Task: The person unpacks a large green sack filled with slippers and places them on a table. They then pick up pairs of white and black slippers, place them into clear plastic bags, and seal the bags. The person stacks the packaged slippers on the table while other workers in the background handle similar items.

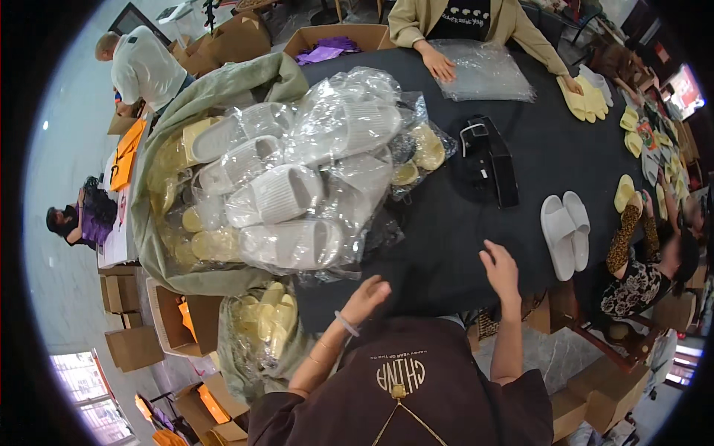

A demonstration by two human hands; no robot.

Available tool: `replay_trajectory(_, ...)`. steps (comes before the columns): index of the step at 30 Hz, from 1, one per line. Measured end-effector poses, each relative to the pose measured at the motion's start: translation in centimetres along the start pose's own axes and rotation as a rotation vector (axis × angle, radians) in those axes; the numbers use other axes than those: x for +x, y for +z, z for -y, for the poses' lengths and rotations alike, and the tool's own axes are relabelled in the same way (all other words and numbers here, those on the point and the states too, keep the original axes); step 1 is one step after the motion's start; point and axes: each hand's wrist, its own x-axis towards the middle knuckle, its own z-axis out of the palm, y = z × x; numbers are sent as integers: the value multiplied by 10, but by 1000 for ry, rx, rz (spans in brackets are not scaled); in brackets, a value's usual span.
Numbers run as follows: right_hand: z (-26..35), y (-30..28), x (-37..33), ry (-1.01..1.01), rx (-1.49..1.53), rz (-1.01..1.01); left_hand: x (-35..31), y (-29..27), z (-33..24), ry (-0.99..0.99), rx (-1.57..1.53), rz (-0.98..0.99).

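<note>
ok so the sack full of bagged slippers is at the left end of the table, with a second sack below it, nearer the wearer. left hand is by the near edge, right hand farther along. right of that, a slipper pair on the tabletop. some gadget sits mid-table beyond the hands, and plastic bags lie behind it at the far edge.

Desk, near-edge middle: open lane
Left end: walled off by bagged slippers
Toward far edge: black box
Near-right edge: white slippers
</note>
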Motion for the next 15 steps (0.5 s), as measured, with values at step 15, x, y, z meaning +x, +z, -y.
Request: replay_trajectory(15,-137,8,-4,6,-57,397,76,103,44,153,-156,-695)
